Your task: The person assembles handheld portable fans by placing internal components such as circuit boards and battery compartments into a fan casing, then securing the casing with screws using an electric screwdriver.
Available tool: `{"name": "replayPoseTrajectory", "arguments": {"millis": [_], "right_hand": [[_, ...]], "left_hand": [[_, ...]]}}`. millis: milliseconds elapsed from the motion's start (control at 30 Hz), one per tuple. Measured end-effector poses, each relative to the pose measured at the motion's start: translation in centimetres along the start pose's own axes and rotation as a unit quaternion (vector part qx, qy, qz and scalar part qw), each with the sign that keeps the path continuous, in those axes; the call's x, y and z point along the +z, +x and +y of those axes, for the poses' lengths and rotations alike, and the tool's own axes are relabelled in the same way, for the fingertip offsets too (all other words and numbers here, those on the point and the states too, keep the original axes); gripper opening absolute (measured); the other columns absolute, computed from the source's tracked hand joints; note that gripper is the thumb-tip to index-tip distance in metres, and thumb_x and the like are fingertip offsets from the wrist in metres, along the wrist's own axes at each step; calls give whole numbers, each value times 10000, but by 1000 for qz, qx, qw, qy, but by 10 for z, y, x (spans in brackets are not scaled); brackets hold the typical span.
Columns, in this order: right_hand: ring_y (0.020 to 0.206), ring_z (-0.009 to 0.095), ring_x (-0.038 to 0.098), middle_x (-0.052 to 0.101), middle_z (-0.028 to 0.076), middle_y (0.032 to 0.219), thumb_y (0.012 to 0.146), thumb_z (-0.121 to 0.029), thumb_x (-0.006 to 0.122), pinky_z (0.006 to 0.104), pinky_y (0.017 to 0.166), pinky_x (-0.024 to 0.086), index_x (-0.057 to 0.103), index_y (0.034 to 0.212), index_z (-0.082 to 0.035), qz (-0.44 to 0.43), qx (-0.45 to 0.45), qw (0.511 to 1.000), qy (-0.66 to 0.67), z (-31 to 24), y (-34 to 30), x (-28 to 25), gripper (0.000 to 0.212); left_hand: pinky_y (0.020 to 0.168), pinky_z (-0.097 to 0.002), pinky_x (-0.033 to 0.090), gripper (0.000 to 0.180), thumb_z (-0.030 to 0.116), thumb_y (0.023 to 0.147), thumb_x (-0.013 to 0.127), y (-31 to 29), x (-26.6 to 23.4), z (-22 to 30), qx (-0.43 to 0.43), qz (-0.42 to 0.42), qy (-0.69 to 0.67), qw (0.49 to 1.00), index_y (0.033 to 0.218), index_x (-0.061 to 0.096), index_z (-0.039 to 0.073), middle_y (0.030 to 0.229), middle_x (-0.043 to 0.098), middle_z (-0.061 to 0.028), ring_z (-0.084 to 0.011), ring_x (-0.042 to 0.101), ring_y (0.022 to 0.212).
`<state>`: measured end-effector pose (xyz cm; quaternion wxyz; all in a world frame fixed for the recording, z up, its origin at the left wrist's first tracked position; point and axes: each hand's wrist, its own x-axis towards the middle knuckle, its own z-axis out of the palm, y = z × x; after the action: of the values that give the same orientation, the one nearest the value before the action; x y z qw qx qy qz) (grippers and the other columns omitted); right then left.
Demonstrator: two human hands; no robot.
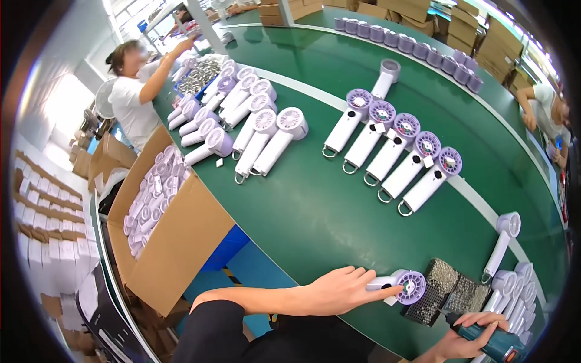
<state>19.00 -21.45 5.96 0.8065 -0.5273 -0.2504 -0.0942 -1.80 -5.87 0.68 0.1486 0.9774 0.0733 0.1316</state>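
Note:
My left hand (pixel 345 291) is closed round the handle of a white and purple handheld fan (pixel 412 287) lying on the green table. Its index finger stretches onto the fan's open round head, and a small white piece shows beside that head. In my right hand (pixel 463 343) is a teal electric screwdriver (pixel 497 340). The driver's thin tip points left, at the edge of a black tray (pixel 419 313) filled with small screws. A second black tray (pixel 469 295) of small metal parts stands beside it.
Several fans with open heads (pixel 407 126) lie in a row mid-table. More fans (pixel 290 124) crowd the left edge near a blue bin of metal parts (pixel 200 77). A cardboard box of fan parts (pixel 181 242) stands left. Purple rings (pixel 405 43) line the far side. Two people work nearby.

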Motion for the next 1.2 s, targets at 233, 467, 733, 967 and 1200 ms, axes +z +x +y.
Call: {"name": "replayPoseTrajectory", "arguments": {"millis": [233, 467, 733, 967, 1200], "right_hand": [[516, 205, 482, 441, 95, 799, 974, -176, 398, 347, 388, 470, 436, 1187, -121, -102, 56, 988, 99, 10, 6, -6, 224], [509, 217, 516, 464, 96, 788, 945, -157, 508, 382, 426, 502, 384, 1096, -144, -134, 115, 984, 35, 0, 2, -2, 196], [470, 198, 461, 440, 104, 773, 943, -164, 422, 350, 358, 463, 411, 1117, -87, -186, 72, 980, -24, 15, -13, 6, 190], [471, 198, 471, 437, 103, 766, 930, -162, 445, 354, 374, 484, 384, 1094, -103, -216, 55, 972, -76, 15, -11, 5, 184], [462, 193, 459, 435, 97, 766, 922, -185, 455, 347, 354, 461, 409, 1119, -104, -209, 14, 974, -84, 11, -17, 11, 217]], "left_hand": [[585, -358, 454, 667, 47, 768, 572, 14, -13, -2, -46, -70, -71, 994, 1398, 484, 249, 815, 505, -101, -237, 534, 644], [635, -339, 463, 610, 25, 720, 669, 12, -6, 7, -65, -30, -46, 996, 1287, 601, 241, 960, 543, -112, -233, 536, 698], [616, -332, 452, 580, 28, 727, 706, 2, -4, 6, -78, -31, -50, 995, 1266, 618, 222, 953, 528, -113, -221, 528, 687], [605, -339, 454, 595, 28, 710, 723, 7, -1, 6, -72, -6, -54, 996, 1262, 617, 224, 964, 538, -118, -231, 542, 693], [601, -331, 446, 595, 20, 707, 698, 3, -1, 3, -88, -16, -57, 994, 1253, 630, 245, 951, 518, -102, -212, 524, 681]]}}
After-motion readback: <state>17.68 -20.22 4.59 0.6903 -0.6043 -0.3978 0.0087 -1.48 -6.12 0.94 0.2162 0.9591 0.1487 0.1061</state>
